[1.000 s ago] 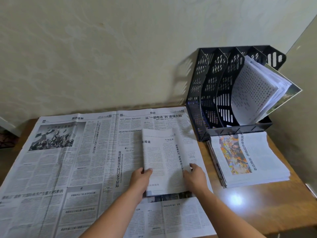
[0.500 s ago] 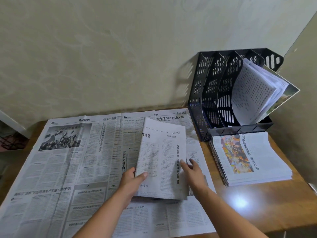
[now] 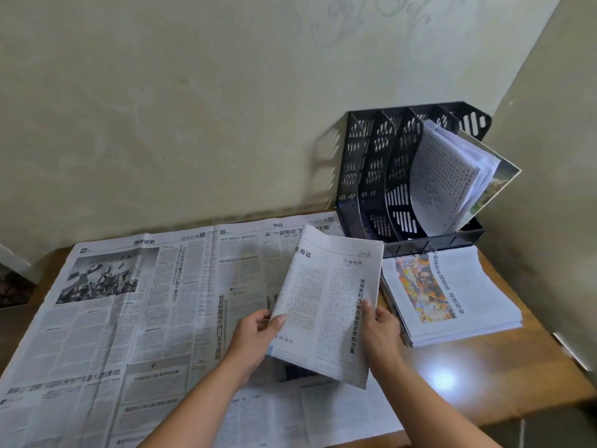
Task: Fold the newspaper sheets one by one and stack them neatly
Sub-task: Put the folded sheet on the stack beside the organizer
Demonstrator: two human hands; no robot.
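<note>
Leftmost, an open newspaper sheet covered the table. Above it, the left hand and right hand pinched a folded newspaper by its side edges, lifted. Right of that grip lay the folded stack.

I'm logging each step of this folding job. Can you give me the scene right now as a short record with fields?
held item: folded newspaper, raised off the open sheets
left hand: grips its left edge, thumb on top
right hand: grips its right edge
underneath: unfolded newspaper spread on the wooden table
stack: folded papers to the right, before the black file rack
rack contents: papers in the rightmost slot
</note>
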